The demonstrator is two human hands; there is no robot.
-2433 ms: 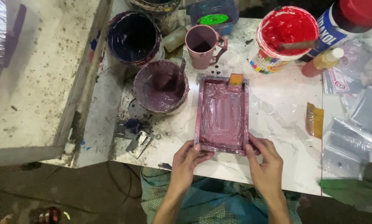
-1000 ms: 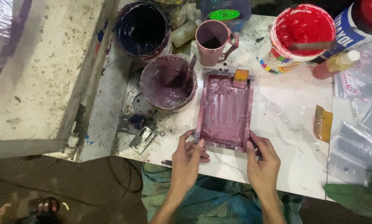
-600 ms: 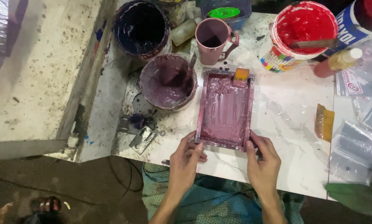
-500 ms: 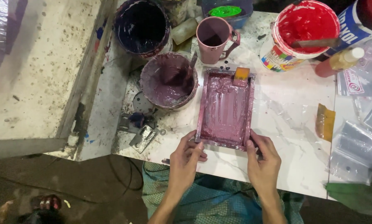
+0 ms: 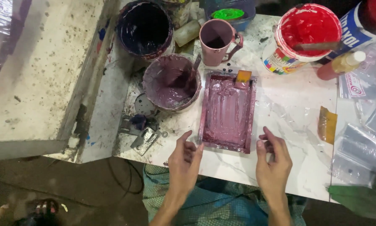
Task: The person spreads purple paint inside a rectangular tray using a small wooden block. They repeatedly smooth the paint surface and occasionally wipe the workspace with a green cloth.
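A rectangular tray [image 5: 227,113] smeared with purple-pink paint lies on the white table [image 5: 288,113]. A small orange scraper [image 5: 243,78] rests at its far right corner. My left hand [image 5: 186,161] hovers at the tray's near left corner, fingers apart, holding nothing. My right hand [image 5: 273,157] is just off the near right corner, also empty with fingers spread. Neither hand grips the tray.
A purple paint bucket [image 5: 171,81] with a stick sits left of the tray, a dark blue bucket [image 5: 144,27] behind it, a pink mug [image 5: 217,35] and a red paint bucket [image 5: 307,35] at the back. An orange scraper [image 5: 327,124] and plastic bags [image 5: 361,142] lie to the right.
Both hands have let go of the tray's near corners and drawn back slightly, fingers now apart. The tray stays where it was.
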